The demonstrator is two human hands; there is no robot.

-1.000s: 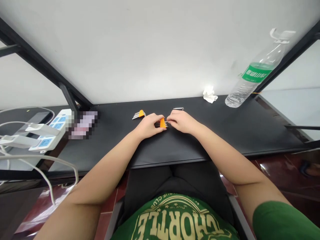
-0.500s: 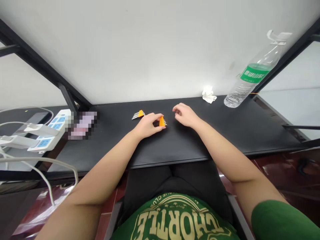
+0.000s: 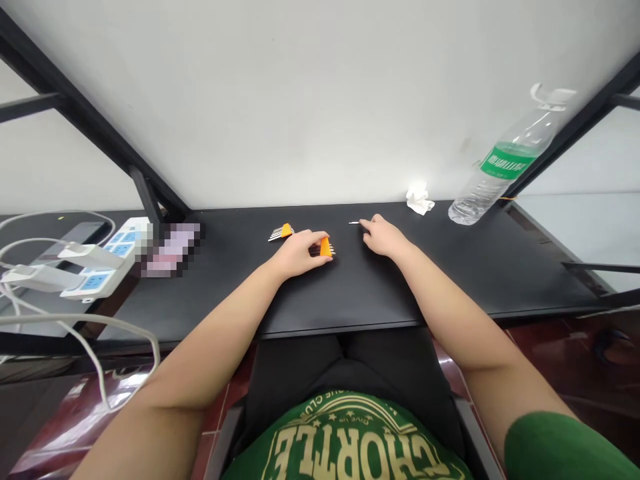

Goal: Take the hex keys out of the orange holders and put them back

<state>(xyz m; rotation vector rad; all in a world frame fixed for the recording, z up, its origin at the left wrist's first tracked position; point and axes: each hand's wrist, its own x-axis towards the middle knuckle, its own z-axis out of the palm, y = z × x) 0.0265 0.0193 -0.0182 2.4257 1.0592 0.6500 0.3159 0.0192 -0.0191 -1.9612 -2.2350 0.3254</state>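
At the near side of the black table (image 3: pixel 345 303), a green shirt (image 3: pixel 350 433) is seen below the edge, with both bare forearms stretched forward over the top. Toward the middle, an orange holder (image 3: pixel 326 247) is clasped between the thumb and fingers of the left hand (image 3: pixel 299 252), and thin metal tips are left poking out of its right side. Just beyond that hand, a second orange holder (image 3: pixel 287 231) is laid down, its row of metal rods (image 3: pixel 275 235) pointed left.

Farther right, the two hands are now parted: compared with a second ago, when both are seen at the clasped holder, the right hand (image 3: pixel 385 237) is shifted away to a slim metal piece (image 3: pixel 354 223) lying toward the wall. The holder is thus kept in place by the left hand alone, while the loose piece is attended to by the right. Whether that piece is pinched or merely touched cannot be told, as its right end is covered by the fingertips.

Farther back, a crumpled tissue (image 3: pixel 419 199) and a tilted-looking bottle (image 3: pixel 507 160) are seen near the wall (image 3: pixel 320 100).
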